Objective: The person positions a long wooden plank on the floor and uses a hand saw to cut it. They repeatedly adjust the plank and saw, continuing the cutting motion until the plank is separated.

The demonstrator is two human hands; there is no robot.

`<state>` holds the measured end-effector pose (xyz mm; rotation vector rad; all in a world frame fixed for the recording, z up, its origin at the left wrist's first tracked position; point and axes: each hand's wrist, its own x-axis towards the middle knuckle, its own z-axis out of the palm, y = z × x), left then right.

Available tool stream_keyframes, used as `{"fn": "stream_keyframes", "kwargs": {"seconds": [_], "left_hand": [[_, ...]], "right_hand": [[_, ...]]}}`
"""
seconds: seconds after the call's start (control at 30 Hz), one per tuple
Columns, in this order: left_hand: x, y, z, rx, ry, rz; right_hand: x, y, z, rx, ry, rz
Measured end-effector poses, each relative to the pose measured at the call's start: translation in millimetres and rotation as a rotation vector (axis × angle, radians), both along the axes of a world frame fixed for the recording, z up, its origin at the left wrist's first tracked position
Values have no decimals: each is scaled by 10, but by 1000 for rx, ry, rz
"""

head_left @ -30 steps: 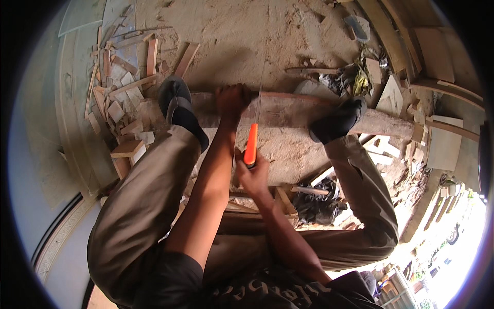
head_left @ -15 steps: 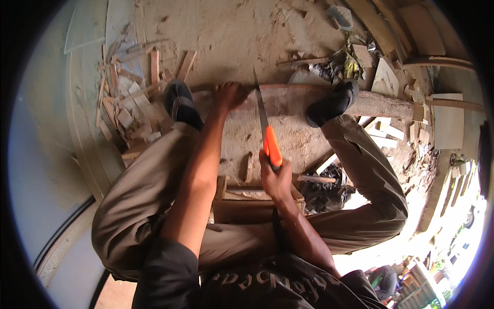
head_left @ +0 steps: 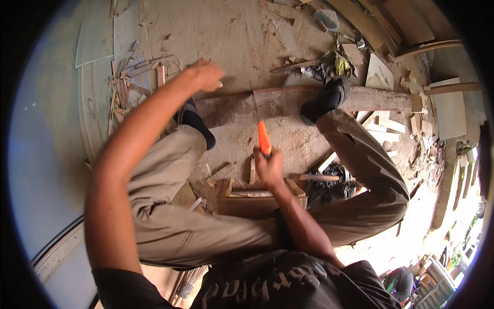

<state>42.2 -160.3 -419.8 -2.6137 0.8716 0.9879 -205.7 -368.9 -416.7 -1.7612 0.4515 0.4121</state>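
Right hand (head_left: 268, 167) grips orange-handled tool (head_left: 263, 138), left hand (head_left: 206, 76) loosely open over plank (head_left: 267, 102); best steady plank before striking.

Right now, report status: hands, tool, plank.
Right hand in closed grip on orange-handled tool, blade not visible. Left hand raised, empty, off the wooden plank. Both shoes on plank.

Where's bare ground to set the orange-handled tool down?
Bare: the sawdust floor beyond the plank, and the strip between both feet. Crowded: wood offcuts far left, scraps right, the wooden box near the right hand.
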Motion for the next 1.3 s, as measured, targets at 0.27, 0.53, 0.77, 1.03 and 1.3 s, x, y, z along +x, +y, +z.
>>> {"fn": "stream_keyframes", "kwargs": {"seconds": [0.27,0.53,0.77,1.03,1.3], "left_hand": [[-60,143,-109,-283,-24,-13],[-184,92,-683,-375,140,-36],[-494,278,-515,44,207,-123],[-406,223,-516,-198,158,-89],[-401,152,-439,-98,116,-144]], "right_hand": [[-34,-102,-131,1,93,-31],[-32,-51,-14,50,43,-37],[-367,-48,198,32,-22,-92],[-579,-18,191,-11,-16,19],[-563,-35,150,16,-8,6]]}}
